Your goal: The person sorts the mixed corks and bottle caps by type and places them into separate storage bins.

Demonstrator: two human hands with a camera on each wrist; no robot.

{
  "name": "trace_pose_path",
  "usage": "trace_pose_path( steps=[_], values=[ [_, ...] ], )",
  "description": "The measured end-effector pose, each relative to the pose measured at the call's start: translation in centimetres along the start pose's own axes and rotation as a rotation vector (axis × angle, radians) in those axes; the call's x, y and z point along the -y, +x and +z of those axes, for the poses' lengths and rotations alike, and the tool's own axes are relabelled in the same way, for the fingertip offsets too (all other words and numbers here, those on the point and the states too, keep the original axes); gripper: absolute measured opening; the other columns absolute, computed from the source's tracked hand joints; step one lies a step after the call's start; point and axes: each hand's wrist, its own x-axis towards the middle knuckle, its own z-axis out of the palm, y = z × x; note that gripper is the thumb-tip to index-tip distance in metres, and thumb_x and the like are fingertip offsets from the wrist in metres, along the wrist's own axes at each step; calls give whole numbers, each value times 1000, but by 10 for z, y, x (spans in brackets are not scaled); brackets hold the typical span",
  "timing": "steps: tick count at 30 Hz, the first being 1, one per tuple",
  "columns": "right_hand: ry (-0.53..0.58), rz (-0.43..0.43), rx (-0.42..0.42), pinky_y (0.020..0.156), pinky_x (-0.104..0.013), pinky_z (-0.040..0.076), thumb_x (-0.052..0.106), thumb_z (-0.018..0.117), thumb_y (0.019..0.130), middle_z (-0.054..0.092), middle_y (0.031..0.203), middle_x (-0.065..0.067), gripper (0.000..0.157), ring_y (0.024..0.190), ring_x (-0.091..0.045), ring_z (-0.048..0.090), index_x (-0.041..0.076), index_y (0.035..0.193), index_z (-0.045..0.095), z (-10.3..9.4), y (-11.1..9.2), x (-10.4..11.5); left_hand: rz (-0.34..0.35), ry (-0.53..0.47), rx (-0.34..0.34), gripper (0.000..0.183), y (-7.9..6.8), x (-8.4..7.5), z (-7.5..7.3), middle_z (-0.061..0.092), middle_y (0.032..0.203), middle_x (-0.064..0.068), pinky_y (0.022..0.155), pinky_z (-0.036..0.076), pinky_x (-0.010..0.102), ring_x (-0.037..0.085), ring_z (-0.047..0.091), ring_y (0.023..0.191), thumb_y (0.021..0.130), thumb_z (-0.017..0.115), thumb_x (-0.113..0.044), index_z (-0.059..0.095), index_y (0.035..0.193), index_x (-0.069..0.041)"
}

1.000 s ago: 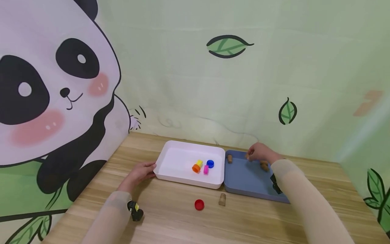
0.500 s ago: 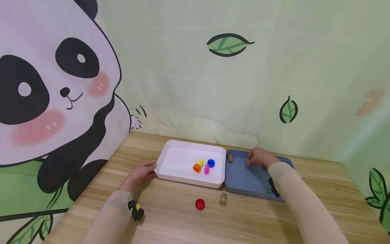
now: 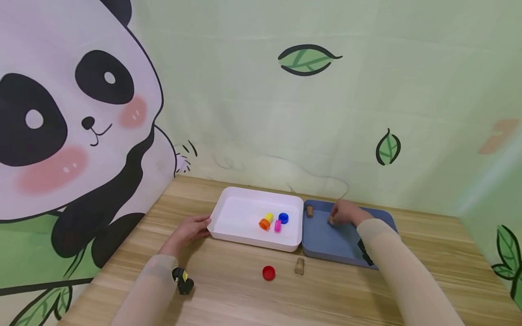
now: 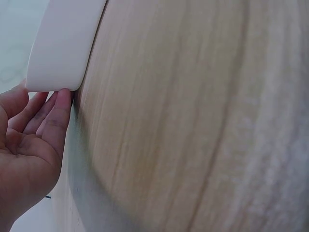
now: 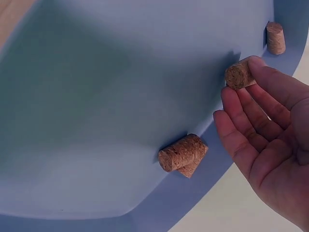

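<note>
My left hand (image 3: 189,234) holds the left end of the white tray (image 3: 228,230); in the left wrist view its thumb lies at the rim and its fingertips against the outer wall. Over the blue-grey tray (image 3: 326,249), my right hand (image 3: 348,212) pinches a cork (image 5: 237,77) between thumb and fingers. Another cork (image 3: 309,211) stands in that tray's far left corner. Two more corks (image 5: 181,153) lie one against the other by its far side in the right wrist view; my right hand and arm hide them from the head view.
Inside the white tray are an orange cap (image 3: 264,224), a yellow piece (image 3: 269,217), a pink piece (image 3: 277,226) and a blue cap (image 3: 283,218). A red cap (image 3: 268,273) and a loose cork (image 3: 299,266) sit on the wooden table (image 3: 228,294) in front.
My right hand, with the cork, has come slightly nearer from the tray's far edge. The pair of corks has passed out of the head view behind it. My left hand stays at the white tray.
</note>
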Motion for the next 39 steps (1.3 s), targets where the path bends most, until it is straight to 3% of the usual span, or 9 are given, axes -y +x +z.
trace_pose_path(
  steps=[6, 17, 25, 31, 39],
  values=[
    [6, 6, 5, 56, -22, 44, 10, 72, 89, 67, 74, 0, 15, 68, -13, 55, 0, 97, 78, 2, 1, 0, 9, -4, 13, 49, -2, -1, -1, 34, 154, 41, 98, 61, 27, 15, 66, 107, 108, 46, -7, 34, 149, 19],
    [13, 29, 3, 61, -23, 47, 8, 73, 88, 73, 86, -8, 18, 76, -16, 60, -3, 102, 76, 5, 2, 1, 3, -23, 4, 49, -2, -1, -1, 35, 154, 41, 96, 62, 27, 14, 66, 104, 108, 46, -7, 35, 148, 18],
    [-1, 48, 23, 59, -23, 47, 9, 72, 89, 71, 83, -7, 19, 74, -16, 59, -3, 104, 75, 5, 0, 3, -10, 12, -4, 48, -3, -2, 1, 37, 154, 41, 102, 60, 33, 18, 65, 110, 108, 46, -8, 37, 148, 18],
    [2, 46, 17, 58, -22, 47, 10, 72, 89, 69, 80, -6, 21, 72, -15, 58, -3, 105, 76, 1, -6, 7, -12, -4, -9, 48, -3, -4, 1, 36, 154, 41, 101, 60, 31, 17, 66, 108, 108, 46, -7, 37, 148, 17],
    [24, 57, 54, 64, -27, 53, 15, 73, 88, 74, 91, -11, 26, 80, -19, 63, -1, 108, 76, -6, -4, 2, -12, -7, -4, 48, -3, -4, 1, 36, 153, 41, 102, 60, 33, 18, 66, 109, 108, 46, -6, 36, 148, 18]
  ],
)
